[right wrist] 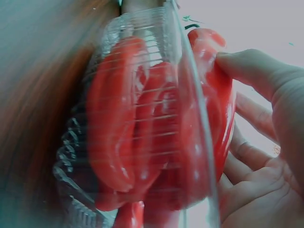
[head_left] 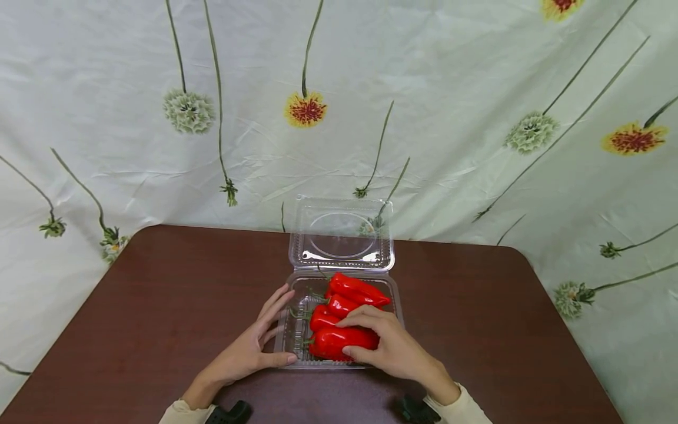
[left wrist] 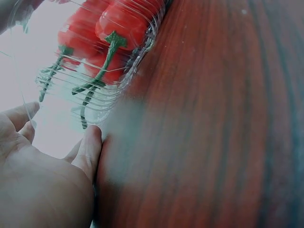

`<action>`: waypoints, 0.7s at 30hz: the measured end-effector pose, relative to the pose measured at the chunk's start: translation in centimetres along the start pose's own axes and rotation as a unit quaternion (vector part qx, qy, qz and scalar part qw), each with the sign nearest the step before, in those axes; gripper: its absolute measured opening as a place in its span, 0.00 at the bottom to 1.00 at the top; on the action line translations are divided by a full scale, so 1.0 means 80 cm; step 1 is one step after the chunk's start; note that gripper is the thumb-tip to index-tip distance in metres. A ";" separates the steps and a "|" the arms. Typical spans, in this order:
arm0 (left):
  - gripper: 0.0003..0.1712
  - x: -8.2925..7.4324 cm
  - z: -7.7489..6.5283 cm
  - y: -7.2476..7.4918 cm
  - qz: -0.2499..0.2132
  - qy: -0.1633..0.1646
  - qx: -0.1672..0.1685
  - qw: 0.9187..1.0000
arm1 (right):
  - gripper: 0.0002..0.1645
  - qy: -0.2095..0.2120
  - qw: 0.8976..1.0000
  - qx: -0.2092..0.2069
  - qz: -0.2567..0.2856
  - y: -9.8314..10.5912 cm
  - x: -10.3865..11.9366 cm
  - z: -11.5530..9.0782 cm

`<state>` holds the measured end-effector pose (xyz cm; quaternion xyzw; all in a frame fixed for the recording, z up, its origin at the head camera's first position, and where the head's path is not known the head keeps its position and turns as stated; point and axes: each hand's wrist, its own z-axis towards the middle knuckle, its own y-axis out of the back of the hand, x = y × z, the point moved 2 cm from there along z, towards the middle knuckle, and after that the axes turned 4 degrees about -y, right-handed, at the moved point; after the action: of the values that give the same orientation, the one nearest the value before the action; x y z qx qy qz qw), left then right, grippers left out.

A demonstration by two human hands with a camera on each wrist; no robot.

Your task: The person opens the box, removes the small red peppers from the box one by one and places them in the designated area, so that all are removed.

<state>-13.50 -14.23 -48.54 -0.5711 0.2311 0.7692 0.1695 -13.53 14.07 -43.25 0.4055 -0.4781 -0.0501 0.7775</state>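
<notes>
Several glossy red peppers with thin green stems lie in a clear plastic clamshell container, stems toward the left. My right hand holds the nearest pepper, thumb on its near side and fingers over its far side. In the right wrist view that pepper stands above the container's rim, with others seen through the ribbed wall. My left hand is spread along the container's left side, its fingers at the rim and its thumb at the near left corner. Green stems show through the wall in the left wrist view.
The container's clear lid stands raised at the back, near the table's far edge. Beneath everything is a dark brown table with rounded far corners. A pale cloth printed with flowers hangs behind it.
</notes>
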 end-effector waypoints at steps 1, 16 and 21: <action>0.59 0.000 0.000 0.000 0.000 -0.001 0.000 1.000 | 0.20 -0.005 1.000 0.000 0.007 0.002 0.001 0.000; 0.59 0.003 0.000 0.000 -0.001 -0.001 0.002 1.000 | 0.30 0.003 0.998 -0.034 0.054 0.028 -0.003 0.001; 0.59 0.002 0.000 0.001 0.000 -0.002 0.002 1.000 | 0.26 0.012 0.999 -0.036 0.021 0.040 -0.004 0.001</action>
<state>-13.60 -14.26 -48.71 -0.5694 0.2323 0.7699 0.1708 -14.78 16.29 -41.32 0.3678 -0.4748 -0.0465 0.7982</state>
